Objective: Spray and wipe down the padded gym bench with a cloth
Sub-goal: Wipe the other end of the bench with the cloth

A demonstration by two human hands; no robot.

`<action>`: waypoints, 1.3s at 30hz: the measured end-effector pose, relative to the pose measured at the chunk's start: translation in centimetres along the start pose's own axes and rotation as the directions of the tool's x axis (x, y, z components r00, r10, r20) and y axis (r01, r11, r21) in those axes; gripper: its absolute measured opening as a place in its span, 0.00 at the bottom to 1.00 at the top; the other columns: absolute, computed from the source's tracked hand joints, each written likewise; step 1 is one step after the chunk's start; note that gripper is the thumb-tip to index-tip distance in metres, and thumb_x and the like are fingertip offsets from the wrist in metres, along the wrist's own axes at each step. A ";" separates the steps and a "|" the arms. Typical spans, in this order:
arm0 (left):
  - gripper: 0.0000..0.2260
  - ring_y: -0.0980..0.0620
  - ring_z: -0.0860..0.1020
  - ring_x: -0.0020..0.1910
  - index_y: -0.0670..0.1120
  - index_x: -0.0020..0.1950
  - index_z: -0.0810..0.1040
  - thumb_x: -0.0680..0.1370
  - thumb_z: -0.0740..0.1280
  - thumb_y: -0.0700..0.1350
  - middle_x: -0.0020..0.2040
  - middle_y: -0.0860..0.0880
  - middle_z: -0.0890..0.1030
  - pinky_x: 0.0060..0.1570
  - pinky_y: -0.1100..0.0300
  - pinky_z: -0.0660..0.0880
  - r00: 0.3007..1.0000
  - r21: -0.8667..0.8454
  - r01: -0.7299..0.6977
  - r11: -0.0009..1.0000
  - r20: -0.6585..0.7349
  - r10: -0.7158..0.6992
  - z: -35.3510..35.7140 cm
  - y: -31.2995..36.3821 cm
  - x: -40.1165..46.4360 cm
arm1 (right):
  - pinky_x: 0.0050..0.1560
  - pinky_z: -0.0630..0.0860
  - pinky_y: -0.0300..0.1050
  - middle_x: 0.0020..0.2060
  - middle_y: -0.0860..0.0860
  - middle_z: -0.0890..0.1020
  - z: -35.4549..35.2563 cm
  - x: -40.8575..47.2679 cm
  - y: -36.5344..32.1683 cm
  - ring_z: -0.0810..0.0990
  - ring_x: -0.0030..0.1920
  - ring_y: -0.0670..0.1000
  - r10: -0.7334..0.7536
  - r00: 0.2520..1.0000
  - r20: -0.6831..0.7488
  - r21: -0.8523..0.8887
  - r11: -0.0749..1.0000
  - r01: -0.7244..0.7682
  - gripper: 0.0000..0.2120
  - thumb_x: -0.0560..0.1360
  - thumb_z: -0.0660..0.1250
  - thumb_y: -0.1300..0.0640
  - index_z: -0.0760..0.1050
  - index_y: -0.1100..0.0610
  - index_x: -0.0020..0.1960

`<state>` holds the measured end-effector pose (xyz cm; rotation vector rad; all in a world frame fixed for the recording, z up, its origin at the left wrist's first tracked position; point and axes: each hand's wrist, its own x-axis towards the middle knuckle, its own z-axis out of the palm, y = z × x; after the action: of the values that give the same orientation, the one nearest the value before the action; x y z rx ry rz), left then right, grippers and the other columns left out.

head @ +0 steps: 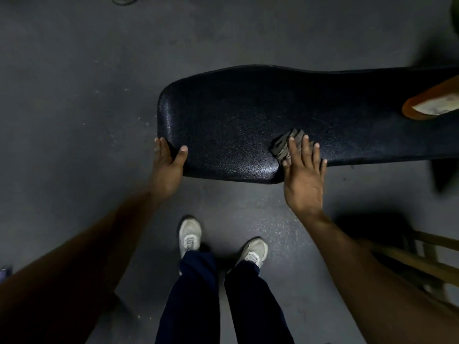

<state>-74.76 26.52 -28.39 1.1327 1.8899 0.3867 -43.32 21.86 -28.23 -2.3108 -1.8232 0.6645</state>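
1. across the middle of the head view, the black padded bench (236, 115) runs from its rounded left end out past the right edge of the frame, over a grey speckled floor (74, 95).
2. the left hand (169, 167) grips the near left corner of the bench: its thumb lies on the top surface, and its fingers curl round the rounded end, so only their tips show there.
3. the right hand (304, 177) lies flat at the near edge of the bench, palm down, fingers straight and slightly spread.
4. under those fingers sits a small folded grey cloth (285, 142), pressed onto the padding; its far left part sticks out past the fingertips, and the rest is covered by the hand.
5. an orange bottle (432, 103) with a pale label lies tilted on the bench at the right edge of the frame, well apart from the cloth; its top is cut off by the frame, so i cannot tell whether it has a spray head.
6. below the bench, two pale sneakers (190, 235) and dark trouser legs stand on the floor between the forearms.
7. a wooden frame (422, 259) shows at the lower right, beside the right forearm; what it belongs to i cannot tell.
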 end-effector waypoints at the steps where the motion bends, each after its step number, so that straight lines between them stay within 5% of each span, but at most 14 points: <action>1: 0.35 0.52 0.42 0.80 0.45 0.82 0.43 0.83 0.55 0.60 0.82 0.48 0.41 0.77 0.58 0.39 1.000 0.012 -0.005 1.000 0.002 0.005 0.1 0.0 -0.1 | 0.85 0.42 0.64 0.87 0.50 0.47 0.4 -0.2 -0.5 0.42 0.86 0.59 0.008 1.000 -0.008 0.018 1.000 -0.008 0.27 0.89 0.52 0.49 0.51 0.46 0.86; 6: 0.32 0.54 0.44 0.80 0.48 0.82 0.46 0.84 0.54 0.59 0.82 0.51 0.44 0.74 0.62 0.40 0.999 -0.027 -0.039 0.999 0.014 0.039 -0.5 -0.6 -0.6 | 0.83 0.41 0.65 0.87 0.52 0.47 3.0 -3.1 -4.7 0.41 0.86 0.60 -0.138 0.990 0.007 -0.042 0.989 0.139 0.28 0.88 0.53 0.50 0.50 0.46 0.87; 10: 0.26 0.56 0.54 0.79 0.50 0.81 0.58 0.84 0.55 0.56 0.81 0.53 0.56 0.78 0.57 0.48 1.000 -0.230 0.000 0.973 0.026 0.006 -2.4 -0.4 -1.0 | 0.83 0.43 0.66 0.87 0.52 0.46 5.9 -5.8 -9.3 0.43 0.86 0.62 -0.338 0.938 0.079 -0.161 0.924 0.346 0.33 0.86 0.58 0.51 0.48 0.47 0.87; 14: 0.31 0.62 0.62 0.75 0.57 0.79 0.63 0.79 0.55 0.69 0.76 0.62 0.64 0.76 0.57 0.55 0.986 -0.461 0.118 0.879 0.162 -0.047 -4.8 -1.0 -1.1 | 0.83 0.42 0.65 0.87 0.52 0.49 8.0 -6.5 -13.6 0.46 0.86 0.62 -0.425 0.895 0.133 -0.220 0.868 0.445 0.35 0.85 0.62 0.54 0.50 0.47 0.87; 21: 0.29 0.56 0.60 0.77 0.55 0.80 0.57 0.82 0.45 0.66 0.79 0.54 0.63 0.75 0.52 0.51 0.930 -0.704 0.298 0.645 0.367 -0.029 -7.3 -1.6 0.3 | 0.84 0.43 0.64 0.87 0.50 0.51 8.9 -2.9 -21.3 0.47 0.86 0.60 -0.475 0.863 0.173 -0.286 0.814 0.505 0.35 0.82 0.58 0.58 0.52 0.46 0.86; 33: 0.32 0.55 0.61 0.77 0.53 0.80 0.59 0.80 0.46 0.68 0.79 0.52 0.63 0.77 0.48 0.51 0.886 -0.636 0.390 0.666 0.455 -0.085 -10.6 -3.9 4.3 | 0.83 0.41 0.64 0.87 0.49 0.48 8.0 9.9 -30.1 0.43 0.86 0.60 -0.316 0.937 0.147 -0.277 0.897 0.346 0.26 0.88 0.53 0.51 0.54 0.45 0.86; 39: 0.32 0.54 0.59 0.78 0.50 0.81 0.56 0.82 0.46 0.66 0.81 0.51 0.59 0.75 0.51 0.52 0.912 -0.612 0.341 0.713 0.401 -0.092 -10.7 -2.4 5.4 | 0.82 0.42 0.68 0.87 0.51 0.52 8.4 6.6 -28.2 0.48 0.86 0.62 -0.451 0.874 0.184 -0.314 0.815 0.487 0.27 0.86 0.58 0.49 0.60 0.45 0.84</action>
<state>-85.78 31.48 -26.64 0.4294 1.3604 0.6288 -70.85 34.14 -27.30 -1.8822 -2.6163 0.4065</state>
